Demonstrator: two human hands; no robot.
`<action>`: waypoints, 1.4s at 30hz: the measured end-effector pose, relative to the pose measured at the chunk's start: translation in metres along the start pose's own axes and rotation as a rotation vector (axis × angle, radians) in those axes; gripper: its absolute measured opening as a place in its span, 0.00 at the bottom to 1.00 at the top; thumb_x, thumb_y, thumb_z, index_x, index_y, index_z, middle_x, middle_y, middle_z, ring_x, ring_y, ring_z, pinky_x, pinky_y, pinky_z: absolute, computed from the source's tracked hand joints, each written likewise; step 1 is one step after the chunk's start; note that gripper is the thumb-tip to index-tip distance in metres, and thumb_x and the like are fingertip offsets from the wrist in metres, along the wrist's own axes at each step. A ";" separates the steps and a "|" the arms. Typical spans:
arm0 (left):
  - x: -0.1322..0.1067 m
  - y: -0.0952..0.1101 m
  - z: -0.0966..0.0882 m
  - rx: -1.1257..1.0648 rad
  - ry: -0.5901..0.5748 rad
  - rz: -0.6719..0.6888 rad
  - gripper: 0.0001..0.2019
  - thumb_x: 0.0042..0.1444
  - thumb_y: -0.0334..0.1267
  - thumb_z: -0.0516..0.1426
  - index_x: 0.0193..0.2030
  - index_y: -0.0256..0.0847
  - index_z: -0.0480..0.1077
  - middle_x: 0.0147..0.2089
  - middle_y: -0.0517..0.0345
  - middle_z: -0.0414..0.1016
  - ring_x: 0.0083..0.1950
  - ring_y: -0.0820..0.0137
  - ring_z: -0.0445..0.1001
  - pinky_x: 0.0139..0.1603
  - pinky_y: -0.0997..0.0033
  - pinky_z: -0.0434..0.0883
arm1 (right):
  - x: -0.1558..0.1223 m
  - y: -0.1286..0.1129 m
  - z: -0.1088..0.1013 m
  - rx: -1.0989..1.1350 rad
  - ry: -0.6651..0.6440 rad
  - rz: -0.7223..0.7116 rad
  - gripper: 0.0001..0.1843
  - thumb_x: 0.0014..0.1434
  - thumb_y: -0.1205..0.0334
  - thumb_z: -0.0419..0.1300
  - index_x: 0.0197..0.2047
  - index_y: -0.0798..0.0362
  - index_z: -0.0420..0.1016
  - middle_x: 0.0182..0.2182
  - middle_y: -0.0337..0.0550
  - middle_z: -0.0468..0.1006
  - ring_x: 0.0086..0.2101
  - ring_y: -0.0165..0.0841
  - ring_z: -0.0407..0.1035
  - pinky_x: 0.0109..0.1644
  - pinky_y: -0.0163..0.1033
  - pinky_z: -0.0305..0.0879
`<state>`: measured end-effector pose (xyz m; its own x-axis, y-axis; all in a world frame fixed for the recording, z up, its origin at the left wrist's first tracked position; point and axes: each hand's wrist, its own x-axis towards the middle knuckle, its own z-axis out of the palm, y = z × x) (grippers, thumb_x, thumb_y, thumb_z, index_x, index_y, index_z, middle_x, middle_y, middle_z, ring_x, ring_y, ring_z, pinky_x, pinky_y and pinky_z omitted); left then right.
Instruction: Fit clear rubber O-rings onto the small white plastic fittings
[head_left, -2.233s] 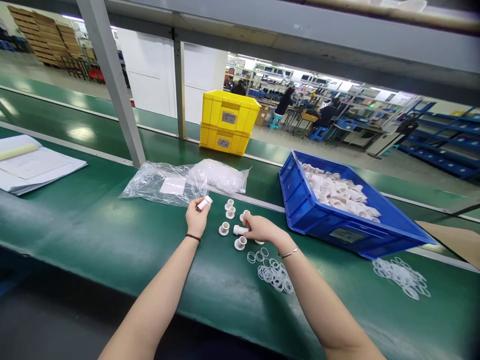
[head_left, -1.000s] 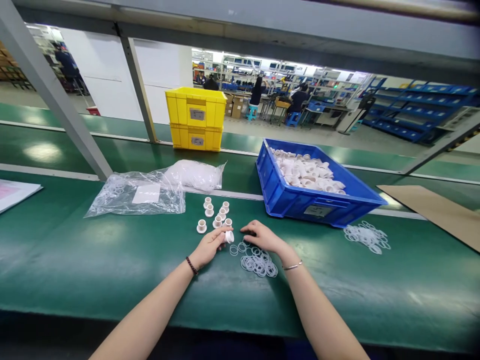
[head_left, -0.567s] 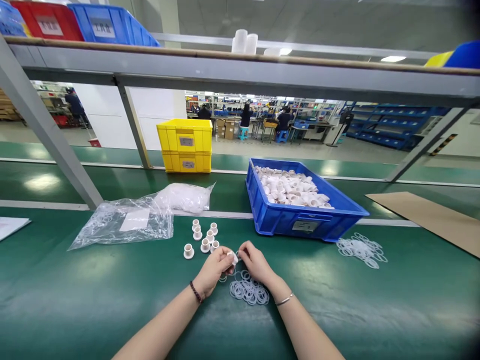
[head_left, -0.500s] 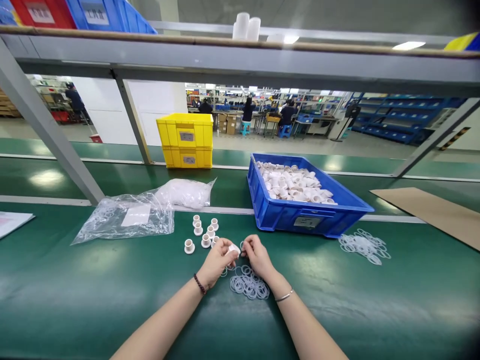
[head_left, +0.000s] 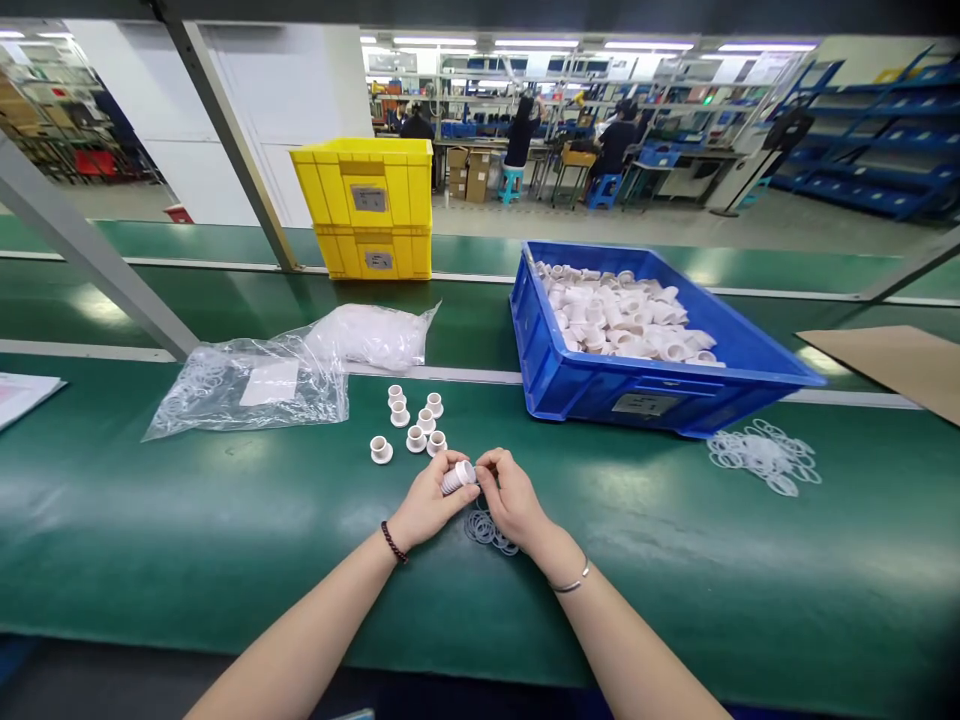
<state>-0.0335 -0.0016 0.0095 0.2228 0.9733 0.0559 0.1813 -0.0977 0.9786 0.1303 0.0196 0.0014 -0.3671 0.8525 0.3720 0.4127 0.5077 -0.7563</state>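
Observation:
My left hand (head_left: 429,500) is closed around a white threaded plastic fitting (head_left: 457,477), its open end tilted up and to the right. My right hand (head_left: 513,498) pinches a thin translucent ring (head_left: 475,475) at that end; the fingers partly hide it. Under my hands lies a small pile of translucent rings (head_left: 489,530), partly covered by my right hand. Several white flanged fittings (head_left: 416,438) stand just beyond my left hand on the green work surface (head_left: 262,540).
A blue bin (head_left: 570,400) full of white fittings stands at the back right, with more rings (head_left: 765,457) beside it. Clear plastic bags (head_left: 247,385) lie at the back left. Behind them are stacked yellow crates (head_left: 367,210), near a slanted metal post (head_left: 232,140). Cardboard (head_left: 892,360) lies far right.
The view has tilted downward, showing the table's near edge. My left hand has turned the fitting so its threads and open end show, and the right hand's ring now meets it.

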 end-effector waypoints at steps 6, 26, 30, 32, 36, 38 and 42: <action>-0.004 0.005 0.004 0.189 0.025 0.025 0.13 0.59 0.46 0.51 0.46 0.42 0.63 0.42 0.56 0.69 0.41 0.67 0.68 0.44 0.67 0.65 | 0.000 0.006 0.004 -0.041 -0.030 -0.007 0.05 0.63 0.61 0.47 0.40 0.49 0.61 0.33 0.43 0.68 0.34 0.34 0.65 0.39 0.41 0.62; -0.015 -0.001 0.009 0.336 0.020 0.267 0.14 0.57 0.39 0.54 0.50 0.42 0.61 0.46 0.51 0.68 0.44 0.63 0.68 0.47 0.63 0.64 | 0.010 -0.005 0.007 0.854 -0.127 0.527 0.16 0.55 0.47 0.58 0.35 0.49 0.59 0.25 0.34 0.60 0.24 0.27 0.57 0.24 0.31 0.55; -0.016 -0.001 0.012 0.226 0.055 0.243 0.15 0.58 0.39 0.54 0.51 0.42 0.60 0.47 0.51 0.67 0.46 0.64 0.67 0.47 0.63 0.65 | 0.009 -0.011 0.006 0.995 -0.104 0.593 0.18 0.53 0.47 0.61 0.33 0.50 0.60 0.26 0.34 0.60 0.24 0.26 0.57 0.22 0.29 0.53; -0.016 -0.002 0.014 0.116 0.064 0.181 0.14 0.58 0.40 0.54 0.50 0.41 0.59 0.46 0.51 0.66 0.44 0.65 0.68 0.47 0.64 0.65 | 0.008 -0.013 0.006 1.055 -0.104 0.606 0.17 0.53 0.48 0.61 0.32 0.51 0.60 0.25 0.33 0.60 0.22 0.24 0.55 0.21 0.28 0.52; -0.014 -0.004 0.017 -0.195 0.051 0.065 0.15 0.58 0.44 0.54 0.49 0.41 0.58 0.45 0.53 0.65 0.42 0.68 0.67 0.45 0.67 0.66 | 0.009 -0.014 0.004 1.169 -0.130 0.591 0.16 0.53 0.51 0.63 0.32 0.52 0.62 0.22 0.32 0.61 0.20 0.22 0.52 0.19 0.27 0.46; -0.013 -0.006 0.020 -0.372 0.055 0.041 0.16 0.58 0.46 0.55 0.48 0.42 0.58 0.43 0.56 0.64 0.41 0.70 0.67 0.43 0.70 0.66 | 0.009 -0.014 0.003 1.188 -0.142 0.565 0.15 0.53 0.52 0.64 0.33 0.52 0.64 0.23 0.32 0.62 0.20 0.21 0.53 0.19 0.27 0.47; -0.011 -0.006 0.027 -0.676 0.076 -0.022 0.16 0.57 0.46 0.56 0.47 0.43 0.58 0.35 0.61 0.63 0.32 0.76 0.64 0.36 0.74 0.64 | 0.008 -0.011 0.005 1.148 -0.143 0.504 0.13 0.54 0.53 0.63 0.35 0.52 0.66 0.25 0.34 0.67 0.21 0.23 0.60 0.22 0.29 0.54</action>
<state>-0.0111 -0.0171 -0.0025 0.1536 0.9878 0.0243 -0.4594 0.0496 0.8869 0.1186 0.0202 0.0097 -0.4965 0.8622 -0.1005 -0.4010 -0.3305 -0.8544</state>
